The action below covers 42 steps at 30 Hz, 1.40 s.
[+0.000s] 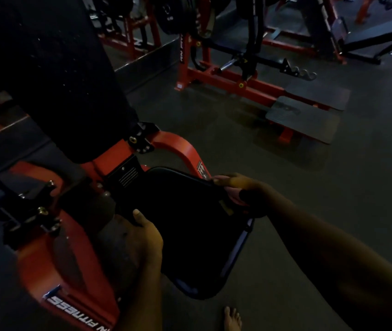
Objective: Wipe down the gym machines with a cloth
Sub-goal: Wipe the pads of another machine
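The light is dim. A red gym machine (75, 278) has a black seat pad (185, 225) in the lower middle and a tall black back pad (54, 80) at the upper left. My left hand (148, 235) grips the seat's near left edge, thumb on top. My right hand (232, 187) is at the seat's right edge, and a dark wad that looks like the cloth (249, 201) is bunched in its palm against the pad. Darkness hides the cloth's outline.
Dark rubber floor (285, 235) spreads to the right. A second red machine (226, 78) with black footplates (302, 118) stands beyond. Black weight plates (168, 15) hang at the top. My bare foot (232, 318) is on the floor below the seat.
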Each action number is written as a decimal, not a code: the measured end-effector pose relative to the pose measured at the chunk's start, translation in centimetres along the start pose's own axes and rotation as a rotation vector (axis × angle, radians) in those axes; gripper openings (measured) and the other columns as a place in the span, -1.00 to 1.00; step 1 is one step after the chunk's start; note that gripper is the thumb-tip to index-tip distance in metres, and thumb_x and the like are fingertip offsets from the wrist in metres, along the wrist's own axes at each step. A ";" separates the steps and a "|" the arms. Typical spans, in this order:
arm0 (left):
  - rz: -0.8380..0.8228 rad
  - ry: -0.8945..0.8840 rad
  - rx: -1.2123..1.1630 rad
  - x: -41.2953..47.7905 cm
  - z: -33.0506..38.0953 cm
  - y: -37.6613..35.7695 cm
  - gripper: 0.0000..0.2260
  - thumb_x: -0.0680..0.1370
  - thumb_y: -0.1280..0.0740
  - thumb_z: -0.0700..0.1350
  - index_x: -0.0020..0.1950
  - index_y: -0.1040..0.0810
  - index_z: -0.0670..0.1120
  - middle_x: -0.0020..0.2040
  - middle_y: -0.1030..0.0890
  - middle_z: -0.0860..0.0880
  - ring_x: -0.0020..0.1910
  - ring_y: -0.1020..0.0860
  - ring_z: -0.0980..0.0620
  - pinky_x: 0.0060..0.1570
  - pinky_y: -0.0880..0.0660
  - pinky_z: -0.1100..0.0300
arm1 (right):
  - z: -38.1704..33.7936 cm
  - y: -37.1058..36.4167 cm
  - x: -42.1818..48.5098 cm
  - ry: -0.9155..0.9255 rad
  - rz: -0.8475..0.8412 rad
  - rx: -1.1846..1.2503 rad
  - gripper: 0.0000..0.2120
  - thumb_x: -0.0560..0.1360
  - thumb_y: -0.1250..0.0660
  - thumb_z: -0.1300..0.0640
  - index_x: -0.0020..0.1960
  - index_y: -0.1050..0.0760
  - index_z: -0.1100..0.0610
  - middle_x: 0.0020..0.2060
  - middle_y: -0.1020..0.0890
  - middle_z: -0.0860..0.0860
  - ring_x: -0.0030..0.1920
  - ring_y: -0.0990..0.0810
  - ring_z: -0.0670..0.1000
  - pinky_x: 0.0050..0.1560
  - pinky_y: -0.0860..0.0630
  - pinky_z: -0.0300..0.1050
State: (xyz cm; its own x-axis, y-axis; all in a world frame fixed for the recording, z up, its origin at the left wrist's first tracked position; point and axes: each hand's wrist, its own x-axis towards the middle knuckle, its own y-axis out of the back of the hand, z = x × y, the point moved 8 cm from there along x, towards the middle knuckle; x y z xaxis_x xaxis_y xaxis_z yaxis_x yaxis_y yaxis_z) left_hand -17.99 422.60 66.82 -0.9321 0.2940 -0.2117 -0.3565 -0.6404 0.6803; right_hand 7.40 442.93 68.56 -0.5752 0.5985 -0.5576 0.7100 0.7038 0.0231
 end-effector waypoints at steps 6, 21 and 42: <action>0.016 -0.040 -0.029 -0.5 0.8 0.8 -0.33 0.63 0.06 0.27 0.63 -0.13 -0.11 0.56 -0.29 -0.27 0.51 -0.30 -0.30 0.49 -0.22 -0.19 | 1.8 1.6 -1.3 0.160 -0.091 -0.021 -0.57 0.68 -0.25 0.12 0.53 -0.40 -0.04 0.47 -0.47 -0.01 0.42 -0.50 0.06 0.45 -0.43 0.07; -0.033 0.040 -0.005 -1.6 1.9 1.3 -0.44 0.70 0.00 0.17 0.64 -0.10 -0.05 0.31 -0.51 -0.42 0.22 -0.52 -0.41 0.22 -0.42 -0.13 | -3.3 -2.0 7.6 0.241 -0.226 -0.506 -0.53 0.70 -0.23 0.04 0.59 -0.28 0.06 0.45 -0.40 -0.13 0.44 -0.36 -0.15 0.29 -0.35 -0.45; -0.022 0.008 -0.050 -1.6 2.3 1.5 -0.46 0.67 0.05 0.17 0.64 -0.11 0.03 0.34 -0.52 -0.32 0.26 -0.52 -0.36 0.23 -0.42 -0.11 | -12.5 -12.8 15.9 0.476 -0.035 -1.023 -0.65 0.64 -0.27 -0.04 0.42 -0.50 -0.12 0.32 -0.58 0.02 0.27 -0.58 0.13 0.08 -0.50 -0.08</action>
State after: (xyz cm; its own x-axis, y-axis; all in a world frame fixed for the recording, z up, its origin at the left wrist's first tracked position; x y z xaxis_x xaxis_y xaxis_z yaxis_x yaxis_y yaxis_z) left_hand -16.90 422.84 69.78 -0.9246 0.3024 -0.2317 -0.3791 -0.6687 0.6397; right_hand -15.87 448.22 69.74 -0.8398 0.5032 -0.2038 0.1495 0.5753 0.8041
